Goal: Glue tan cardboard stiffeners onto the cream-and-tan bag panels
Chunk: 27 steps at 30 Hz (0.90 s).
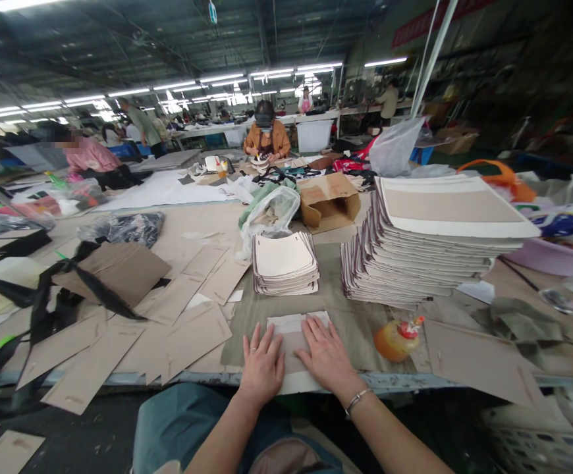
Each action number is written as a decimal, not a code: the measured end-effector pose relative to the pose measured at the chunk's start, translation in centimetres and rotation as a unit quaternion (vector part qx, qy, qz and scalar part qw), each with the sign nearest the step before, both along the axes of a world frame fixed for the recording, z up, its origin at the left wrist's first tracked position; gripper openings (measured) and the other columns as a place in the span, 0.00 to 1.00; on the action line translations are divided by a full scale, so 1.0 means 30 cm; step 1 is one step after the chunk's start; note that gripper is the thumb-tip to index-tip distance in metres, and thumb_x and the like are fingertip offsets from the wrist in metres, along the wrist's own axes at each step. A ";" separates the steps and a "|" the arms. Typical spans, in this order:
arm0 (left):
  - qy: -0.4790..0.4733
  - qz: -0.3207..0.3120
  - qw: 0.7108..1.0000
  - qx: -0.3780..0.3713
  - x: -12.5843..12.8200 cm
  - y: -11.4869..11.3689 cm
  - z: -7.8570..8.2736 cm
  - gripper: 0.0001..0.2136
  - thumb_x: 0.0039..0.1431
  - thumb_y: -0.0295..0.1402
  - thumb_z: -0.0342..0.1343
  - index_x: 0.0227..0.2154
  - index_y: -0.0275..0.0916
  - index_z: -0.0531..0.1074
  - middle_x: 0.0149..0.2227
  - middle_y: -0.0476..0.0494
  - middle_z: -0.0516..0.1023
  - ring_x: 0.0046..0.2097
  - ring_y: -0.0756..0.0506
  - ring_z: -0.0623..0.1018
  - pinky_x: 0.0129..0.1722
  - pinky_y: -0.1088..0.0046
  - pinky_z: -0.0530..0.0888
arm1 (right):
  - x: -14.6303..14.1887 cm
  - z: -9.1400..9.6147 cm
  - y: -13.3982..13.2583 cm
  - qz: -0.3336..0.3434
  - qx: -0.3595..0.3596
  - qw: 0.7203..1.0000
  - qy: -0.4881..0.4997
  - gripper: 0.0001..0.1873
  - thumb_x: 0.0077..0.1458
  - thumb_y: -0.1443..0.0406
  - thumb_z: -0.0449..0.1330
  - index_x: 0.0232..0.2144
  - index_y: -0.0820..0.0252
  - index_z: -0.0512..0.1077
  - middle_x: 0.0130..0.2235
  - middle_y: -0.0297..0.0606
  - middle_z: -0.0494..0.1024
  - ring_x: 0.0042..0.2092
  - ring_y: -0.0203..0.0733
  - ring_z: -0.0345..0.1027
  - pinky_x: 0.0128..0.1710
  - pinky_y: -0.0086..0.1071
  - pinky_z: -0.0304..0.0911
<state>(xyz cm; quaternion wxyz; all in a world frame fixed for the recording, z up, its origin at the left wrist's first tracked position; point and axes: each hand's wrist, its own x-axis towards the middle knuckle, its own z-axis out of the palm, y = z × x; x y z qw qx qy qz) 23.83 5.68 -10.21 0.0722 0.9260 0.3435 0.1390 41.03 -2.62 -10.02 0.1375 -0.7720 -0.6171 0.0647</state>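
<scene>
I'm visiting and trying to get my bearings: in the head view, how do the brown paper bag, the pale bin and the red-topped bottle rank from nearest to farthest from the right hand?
From the right hand:
1. Red-topped bottle, close by on its right.
2. Brown paper bag, ahead, well beyond the bottle.
3. Pale bin, ahead in the background.

On feed, I had passage over bare cloth [330, 293] between small stack [286, 266] and tall stack [425, 253]; bottle [395, 341] blocked my right hand [328, 349] sideways; left, loose cardboard [197, 342] lay low, room above.
</scene>
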 end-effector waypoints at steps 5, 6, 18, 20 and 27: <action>0.017 0.006 1.000 -0.010 0.005 -0.006 0.008 0.18 0.57 0.31 0.47 0.50 0.42 0.67 0.62 0.41 0.58 0.64 0.31 0.49 0.56 0.37 0.52 | -0.002 0.007 -0.001 0.008 -0.006 1.000 -0.009 0.33 0.59 0.52 0.49 0.61 0.66 0.53 0.64 0.45 0.50 0.64 0.49 0.38 0.62 0.48 0.34; 0.019 0.008 1.000 -0.012 0.006 -0.007 0.008 0.18 0.57 0.31 0.47 0.51 0.42 0.67 0.62 0.41 0.58 0.64 0.31 0.49 0.56 0.37 0.52 | -0.002 0.009 -0.001 0.008 -0.007 1.000 -0.010 0.33 0.59 0.52 0.48 0.60 0.66 0.53 0.64 0.45 0.50 0.64 0.49 0.38 0.62 0.48 0.33; 0.012 0.013 1.000 -0.019 0.006 -0.013 0.008 0.18 0.58 0.31 0.46 0.51 0.42 0.67 0.62 0.41 0.59 0.64 0.32 0.51 0.57 0.38 0.50 | -0.026 0.015 0.008 0.011 0.006 1.000 -0.002 0.35 0.59 0.54 0.49 0.62 0.68 0.47 0.64 0.46 0.46 0.65 0.48 0.36 0.62 0.49 0.30; 0.019 0.011 1.000 -0.015 0.005 -0.011 0.001 0.19 0.57 0.31 0.46 0.52 0.42 0.67 0.62 0.41 0.59 0.64 0.32 0.51 0.57 0.38 0.51 | -0.050 0.029 0.019 0.028 0.020 0.999 0.015 0.35 0.60 0.54 0.48 0.62 0.66 0.47 0.65 0.45 0.45 0.65 0.47 0.35 0.63 0.48 0.30; 0.025 0.008 1.000 0.001 0.002 0.010 -0.030 0.22 0.55 0.30 0.48 0.54 0.41 0.66 0.61 0.40 0.61 0.64 0.32 0.52 0.57 0.38 0.51 | -0.099 0.033 0.064 0.055 0.038 0.996 0.056 0.36 0.60 0.47 0.45 0.62 0.65 0.51 0.64 0.45 0.49 0.64 0.46 0.38 0.63 0.47 0.30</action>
